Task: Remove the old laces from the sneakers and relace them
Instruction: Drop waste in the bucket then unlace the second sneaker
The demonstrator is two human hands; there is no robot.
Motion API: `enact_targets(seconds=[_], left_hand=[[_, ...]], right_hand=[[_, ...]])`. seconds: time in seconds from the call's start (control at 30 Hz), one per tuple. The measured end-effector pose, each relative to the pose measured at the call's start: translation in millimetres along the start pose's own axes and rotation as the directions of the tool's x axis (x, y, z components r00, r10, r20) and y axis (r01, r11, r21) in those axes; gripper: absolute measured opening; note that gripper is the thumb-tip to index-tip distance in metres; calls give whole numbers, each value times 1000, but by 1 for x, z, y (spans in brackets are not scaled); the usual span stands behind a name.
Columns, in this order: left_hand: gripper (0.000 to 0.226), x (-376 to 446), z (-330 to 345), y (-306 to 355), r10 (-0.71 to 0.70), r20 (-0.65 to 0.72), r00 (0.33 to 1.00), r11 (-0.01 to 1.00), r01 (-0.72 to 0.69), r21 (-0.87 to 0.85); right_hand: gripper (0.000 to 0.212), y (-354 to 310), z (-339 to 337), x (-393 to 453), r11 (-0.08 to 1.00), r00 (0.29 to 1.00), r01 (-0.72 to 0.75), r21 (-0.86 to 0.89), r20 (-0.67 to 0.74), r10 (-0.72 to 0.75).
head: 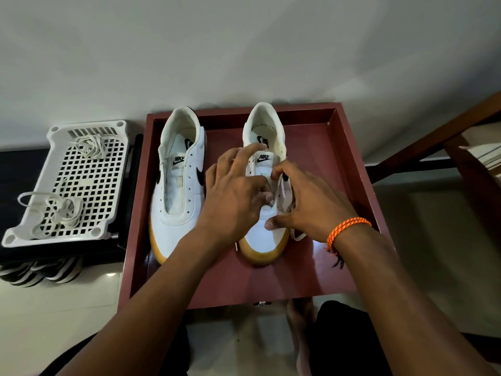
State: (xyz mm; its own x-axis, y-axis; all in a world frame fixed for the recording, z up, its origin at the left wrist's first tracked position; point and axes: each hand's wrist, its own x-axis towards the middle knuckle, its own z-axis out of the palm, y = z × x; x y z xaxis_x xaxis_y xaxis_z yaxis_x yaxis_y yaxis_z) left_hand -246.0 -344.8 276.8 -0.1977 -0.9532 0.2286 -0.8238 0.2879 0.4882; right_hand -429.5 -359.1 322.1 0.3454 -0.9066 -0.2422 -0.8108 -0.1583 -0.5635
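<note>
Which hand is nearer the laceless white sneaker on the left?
Left. The left hand sits just right of the laceless white sneaker; the right hand is farther right, on the other sneaker.
</note>
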Motion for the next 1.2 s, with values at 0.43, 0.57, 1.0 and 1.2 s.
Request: enact_targets(seconds=[0.43,0.57,1.0,1.2], left_hand=[[7,-6,6,1,21,71,997,997,-26,68],[6,1,1,0,-64,-7,998,997,64,-32],[15,-6,8,1,9,67,998,996,-15,89],[10,5,-8,-2,-182,-131,975,981,171,-86]], right_hand=[[81,1,2,2,1000,1000,14,1,9,-14],[81,2,1,0,1000,1000,4,2,2,-4],[80,0,0,0,1000,1000,15,26,12,-15],[78,-1,-1,-2,1000,1000,-2,5,3,2]])
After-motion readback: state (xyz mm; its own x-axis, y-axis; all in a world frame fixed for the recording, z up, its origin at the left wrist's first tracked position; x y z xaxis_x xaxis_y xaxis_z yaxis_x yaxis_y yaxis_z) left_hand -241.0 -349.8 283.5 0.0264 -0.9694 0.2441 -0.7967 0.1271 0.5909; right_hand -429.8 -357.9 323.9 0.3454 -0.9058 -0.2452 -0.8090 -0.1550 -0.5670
